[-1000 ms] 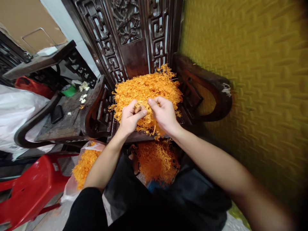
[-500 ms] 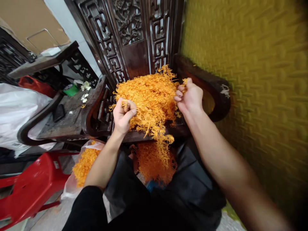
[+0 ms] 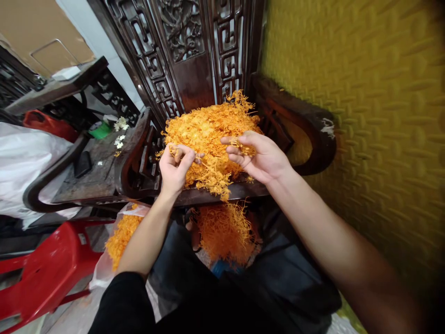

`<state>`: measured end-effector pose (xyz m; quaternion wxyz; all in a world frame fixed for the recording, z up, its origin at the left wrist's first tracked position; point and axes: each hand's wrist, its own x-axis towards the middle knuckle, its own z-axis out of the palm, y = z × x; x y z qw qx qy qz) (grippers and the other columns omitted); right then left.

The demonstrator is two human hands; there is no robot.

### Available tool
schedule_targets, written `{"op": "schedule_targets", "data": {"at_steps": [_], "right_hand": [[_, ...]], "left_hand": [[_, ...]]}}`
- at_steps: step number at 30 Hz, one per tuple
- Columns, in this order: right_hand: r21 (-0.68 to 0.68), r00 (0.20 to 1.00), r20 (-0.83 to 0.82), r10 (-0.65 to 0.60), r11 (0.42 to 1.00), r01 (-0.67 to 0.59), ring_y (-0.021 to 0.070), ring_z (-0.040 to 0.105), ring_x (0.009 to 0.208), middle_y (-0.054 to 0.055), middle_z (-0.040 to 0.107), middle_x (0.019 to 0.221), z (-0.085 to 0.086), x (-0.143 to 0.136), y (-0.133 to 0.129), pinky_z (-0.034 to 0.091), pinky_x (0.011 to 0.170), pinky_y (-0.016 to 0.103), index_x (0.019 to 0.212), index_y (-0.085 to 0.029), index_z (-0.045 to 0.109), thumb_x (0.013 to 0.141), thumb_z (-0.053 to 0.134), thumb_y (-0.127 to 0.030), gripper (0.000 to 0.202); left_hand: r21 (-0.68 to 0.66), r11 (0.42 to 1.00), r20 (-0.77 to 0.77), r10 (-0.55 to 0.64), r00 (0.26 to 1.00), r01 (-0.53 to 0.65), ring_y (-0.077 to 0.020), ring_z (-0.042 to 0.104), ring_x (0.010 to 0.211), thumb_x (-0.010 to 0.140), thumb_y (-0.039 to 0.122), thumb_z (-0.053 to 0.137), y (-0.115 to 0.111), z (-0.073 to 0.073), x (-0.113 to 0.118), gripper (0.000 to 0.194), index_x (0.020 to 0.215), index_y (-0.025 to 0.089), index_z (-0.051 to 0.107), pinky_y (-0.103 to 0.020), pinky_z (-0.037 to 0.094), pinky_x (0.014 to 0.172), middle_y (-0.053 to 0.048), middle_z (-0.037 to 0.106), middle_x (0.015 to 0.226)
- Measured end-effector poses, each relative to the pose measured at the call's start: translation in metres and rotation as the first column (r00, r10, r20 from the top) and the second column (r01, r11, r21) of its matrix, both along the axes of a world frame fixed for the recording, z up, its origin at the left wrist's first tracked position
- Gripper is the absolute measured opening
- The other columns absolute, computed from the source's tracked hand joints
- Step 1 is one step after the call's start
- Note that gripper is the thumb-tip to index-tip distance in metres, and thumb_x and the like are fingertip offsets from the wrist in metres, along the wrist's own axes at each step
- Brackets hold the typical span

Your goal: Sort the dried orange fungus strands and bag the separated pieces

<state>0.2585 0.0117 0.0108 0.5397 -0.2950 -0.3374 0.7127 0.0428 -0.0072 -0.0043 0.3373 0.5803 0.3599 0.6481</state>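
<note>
Sitting low between the person's dark-clothed legs [image 3: 181,260] is a tangled orange mass [image 3: 225,232], with a bit of something blue [image 3: 222,268] showing under it. Off to the left of that, there's a see-through plastic bag [image 3: 101,273] with more orange pieces [image 3: 121,236] inside, and a red plastic chair [image 3: 52,264] next to it. Up over the front of the wooden seat [image 3: 250,190], the left hand [image 3: 174,171] is pretty much closed, fingers curled and thumb in, pinching a small orange bit [image 3: 174,150]. The right hand [image 3: 267,160] is looser, but thumb and index finger are pressed together on some orange sprigs [image 3: 243,148], other fingers half curled below. The hands are apart, with the big orange heap [image 3: 208,125] right behind them, piled on that seat and kinda drooping over its front edge. A chunky curved armrest [image 3: 323,125] with a pale patch sits to the right, and a carved dark backrest [image 3: 196,76] rises behind the heap. Over left, a dark wooden surface [image 3: 100,174] has a flat black thing [image 3: 82,164], white flowery bits [image 3: 120,124] and something green [image 3: 100,130] on it. Bulky white plastic [image 3: 31,153] is past it, and a bumpy yellow wall [image 3: 358,93] fills the right side.
</note>
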Motion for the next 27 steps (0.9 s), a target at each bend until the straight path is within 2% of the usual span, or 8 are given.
{"op": "schedule_targets", "data": {"at_steps": [4,8,11,14,17,20,25,27], "right_hand": [[0.023,0.996,0.039,0.084,0.996,-0.085,0.0074,0.043,0.049,-0.006,0.054,0.063,-0.001,0.003,-0.001,0.040,0.044,0.022,0.093,-0.022,0.058,0.077,0.068,-0.021,0.019],[0.091,0.963,0.237,0.125,0.984,-0.150,0.0064,0.020,0.044,-0.010,0.031,0.052,-0.007,-0.007,-0.008,0.012,0.041,0.025,0.092,-0.020,0.067,0.086,0.075,-0.050,0.032],[0.188,0.951,0.307,0.043,0.977,-0.105,0.0068,0.020,0.045,-0.010,0.029,0.053,-0.013,-0.018,-0.012,0.012,0.042,0.027,0.084,-0.022,0.067,0.079,0.080,-0.064,0.045],[0.245,0.961,0.239,-0.136,0.966,0.076,0.0072,0.022,0.046,-0.010,0.032,0.053,-0.016,-0.022,-0.011,0.016,0.044,0.027,0.085,-0.024,0.064,0.076,0.084,-0.062,0.044],[0.209,0.982,0.130,-0.136,0.972,0.107,0.0074,0.020,0.046,-0.011,0.030,0.053,-0.012,-0.016,-0.008,0.014,0.044,0.026,0.089,-0.025,0.060,0.080,0.081,-0.060,0.041],[0.182,0.996,0.085,-0.001,0.983,-0.015,0.0075,0.019,0.046,-0.011,0.029,0.053,-0.007,-0.007,-0.006,0.014,0.044,0.025,0.092,-0.025,0.058,0.083,0.074,-0.063,0.042],[0.166,0.988,0.001,0.156,0.974,-0.154,0.0066,0.019,0.045,-0.011,0.033,0.051,-0.007,-0.006,-0.008,0.015,0.042,0.022,0.092,-0.025,0.055,0.081,0.076,-0.061,0.042],[0.154,0.984,0.024,0.175,0.972,-0.176,0.0060,0.020,0.044,-0.012,0.034,0.051,-0.008,-0.008,-0.010,0.016,0.041,0.022,0.090,-0.025,0.056,0.080,0.077,-0.062,0.044]], "left_hand": [[0.030,1.000,-0.011,0.000,1.000,0.000,-0.0085,0.057,0.059,0.079,0.043,0.084,0.001,0.000,0.006,0.051,0.076,0.023,0.038,-0.038,0.062,0.085,0.009,0.056,0.066],[0.058,0.996,-0.057,-0.065,0.996,0.069,-0.0095,0.056,0.060,0.082,0.038,0.082,-0.004,-0.004,0.009,0.049,0.074,0.023,0.036,-0.039,0.060,0.087,0.008,0.058,0.065],[0.041,0.989,-0.262,-0.125,0.957,0.140,-0.0111,0.056,0.061,0.082,0.038,0.082,-0.011,-0.006,0.010,0.041,0.072,0.023,0.046,-0.034,0.057,0.080,0.004,0.063,0.068],[-0.048,0.960,-0.409,-0.269,0.872,0.274,-0.0156,0.063,0.069,0.083,0.050,0.080,-0.012,-0.004,0.011,0.033,0.076,0.022,0.065,-0.035,0.054,0.078,-0.002,0.071,0.076],[-0.175,0.894,-0.187,-0.441,0.878,0.412,-0.0239,0.071,0.088,0.087,0.082,0.053,-0.003,0.001,0.009,0.065,0.071,0.022,0.072,-0.041,0.056,0.083,-0.010,0.076,0.088],[-0.355,0.822,0.163,-0.414,0.896,0.444,-0.0260,0.073,0.089,0.082,0.095,0.035,0.010,0.003,0.005,0.083,0.069,0.022,0.071,-0.042,0.059,0.074,-0.013,0.075,0.089],[-0.566,0.648,0.371,-0.351,0.860,0.509,-0.0204,0.074,0.074,0.074,0.069,0.081,0.017,-0.014,0.009,0.053,0.096,0.021,0.072,-0.036,0.061,0.072,-0.006,0.075,0.081],[-0.554,0.666,0.322,-0.382,0.866,0.500,-0.0195,0.074,0.077,0.064,0.055,0.094,0.014,-0.022,0.015,0.053,0.096,0.019,0.072,-0.034,0.061,0.075,-0.005,0.076,0.084]]}}
